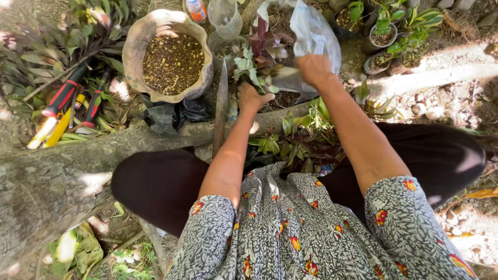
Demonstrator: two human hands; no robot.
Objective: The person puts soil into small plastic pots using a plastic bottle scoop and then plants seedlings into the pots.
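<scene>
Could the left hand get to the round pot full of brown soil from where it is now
Probably yes. The left hand grips the green plant stems, and the round brown soil-filled pot sits just left of it, top open, nothing between. It would need to let go first.

Grey floral blouse (290, 228) (red-yellow blooms); red-black tool handles (65, 96).

You're outdoors on bare, stony ground (441, 103) dappled with hard sunlight. A thick grey tree trunk (46, 186) slants across the lower left. Leafy plants (36, 57) crowd the upper left, small potted plants (384, 36) line the upper right, and fallen leaves (83, 249) litter the dirt below.
</scene>
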